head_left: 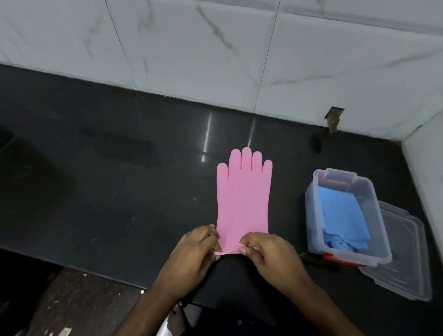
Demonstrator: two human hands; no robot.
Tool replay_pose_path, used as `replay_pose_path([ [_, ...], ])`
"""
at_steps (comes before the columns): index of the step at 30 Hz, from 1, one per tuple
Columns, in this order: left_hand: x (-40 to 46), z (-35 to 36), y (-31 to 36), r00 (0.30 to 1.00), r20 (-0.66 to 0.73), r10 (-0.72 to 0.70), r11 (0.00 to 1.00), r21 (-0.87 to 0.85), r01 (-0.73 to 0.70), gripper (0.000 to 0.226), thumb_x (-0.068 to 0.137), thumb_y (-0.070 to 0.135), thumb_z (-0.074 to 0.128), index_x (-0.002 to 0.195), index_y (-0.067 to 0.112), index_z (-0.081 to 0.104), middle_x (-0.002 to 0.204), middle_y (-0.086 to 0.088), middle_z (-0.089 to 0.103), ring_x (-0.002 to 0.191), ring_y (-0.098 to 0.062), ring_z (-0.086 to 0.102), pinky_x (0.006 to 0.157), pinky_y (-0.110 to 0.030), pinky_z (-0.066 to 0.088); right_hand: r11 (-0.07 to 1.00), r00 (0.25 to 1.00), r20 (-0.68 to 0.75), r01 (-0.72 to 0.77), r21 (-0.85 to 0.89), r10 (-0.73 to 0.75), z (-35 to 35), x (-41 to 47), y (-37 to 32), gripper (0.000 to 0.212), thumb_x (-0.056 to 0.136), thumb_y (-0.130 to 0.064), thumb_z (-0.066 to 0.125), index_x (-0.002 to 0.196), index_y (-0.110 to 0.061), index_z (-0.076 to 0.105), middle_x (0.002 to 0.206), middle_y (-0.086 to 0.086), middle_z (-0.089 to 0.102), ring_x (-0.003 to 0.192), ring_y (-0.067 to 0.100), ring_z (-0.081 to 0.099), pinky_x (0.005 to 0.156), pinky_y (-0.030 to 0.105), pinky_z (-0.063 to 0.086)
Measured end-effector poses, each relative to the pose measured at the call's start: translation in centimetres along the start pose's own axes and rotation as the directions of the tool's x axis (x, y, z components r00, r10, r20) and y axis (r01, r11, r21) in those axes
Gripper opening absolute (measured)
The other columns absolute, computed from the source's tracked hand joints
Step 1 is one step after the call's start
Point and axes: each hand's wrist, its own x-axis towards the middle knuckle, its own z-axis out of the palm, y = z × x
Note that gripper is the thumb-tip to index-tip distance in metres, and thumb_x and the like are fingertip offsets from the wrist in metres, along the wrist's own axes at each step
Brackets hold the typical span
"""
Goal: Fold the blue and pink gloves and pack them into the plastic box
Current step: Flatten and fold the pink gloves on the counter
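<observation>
- Dark, glossy stone made up the counter (113,173), which ran wide across the view and caught pale streaks of light near its middle.
- White marbled wall tiles (208,40) closed off the far side, and a second tiled wall (436,182) met them at the right to form a corner.
- At the foot of the far wall, near that corner, a chipped gap (334,118) showed in the tile.
- On the left and far parts of the counter lay broad bare stone; the near edge dropped away to a worn, mottled floor (82,316) at lower left.
- Flat on the counter, fingers pointing to the far wall, lay the pink glove (244,200), about midway across.
- At its near end, the left hand (191,256) pinched the cuff's left corner, fingers clenched on the edge.
- Just beside it, the right hand (268,255) gripped the cuff's right corner in the same way.
- To the right of the glove, well apart from it, stood the clear plastic box (379,211), open, with the folded blue glove (343,218) inside.
- Beyond the box, close to the right wall, its clear lid (405,268) lay flat on the counter, partly under the box.
</observation>
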Motion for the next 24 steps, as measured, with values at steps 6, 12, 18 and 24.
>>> replay_pose_path([
  [6,-1.1,0.4,1.5,0.985,-0.131,-0.111,0.918,-0.393,0.051,0.011,0.101,0.009,0.067,0.099,0.019,0.064,0.121,0.014,0.071,0.136,0.000,0.056,0.104,-0.020,0.047,0.964,0.999,-0.031,-0.012,0.265,0.021,-0.9,-1.4,0.2,0.003,0.098,-0.030,0.064,0.099,-0.029,0.067,0.091,-0.019,0.069,0.087,0.004,0.065,0.076,0.022,0.051],
  [12,-1.1,0.9,2.4,0.994,-0.007,-0.114,0.924,-0.369,0.103,0.003,0.104,0.017,0.062,0.102,0.015,0.060,0.090,0.006,0.068,0.083,-0.015,0.064,0.077,-0.038,0.053,0.934,0.995,0.088,-0.081,0.349,0.053,-0.9,-2.0,1.2,0.008,0.096,-0.027,0.066,0.097,-0.035,0.066,0.087,-0.019,0.069,0.086,0.004,0.066,0.076,0.023,0.053],
  [18,-1.5,1.2,2.6,0.991,0.024,-0.128,0.906,-0.405,0.127,0.016,0.107,0.018,0.056,0.097,0.028,0.050,0.077,0.004,0.059,0.069,-0.012,0.053,0.064,-0.033,0.044,0.942,0.988,0.149,-0.094,0.322,0.048,-1.1,-2.8,1.1,0.011,0.101,-0.040,0.059,0.109,-0.045,0.064,0.092,-0.020,0.065,0.093,-0.002,0.062,0.078,0.022,0.053],
  [24,-1.1,1.7,3.6,0.990,0.002,-0.140,0.874,-0.469,0.125,0.008,0.107,0.022,0.053,0.100,0.026,0.052,0.080,0.013,0.057,0.071,-0.011,0.054,0.064,-0.033,0.046,0.943,0.985,0.168,-0.100,0.317,0.048,-2.4,-2.7,1.5,0.025,0.099,-0.053,0.056,0.123,-0.050,0.058,0.096,-0.024,0.063,0.096,-0.001,0.064,0.082,0.017,0.050],
])
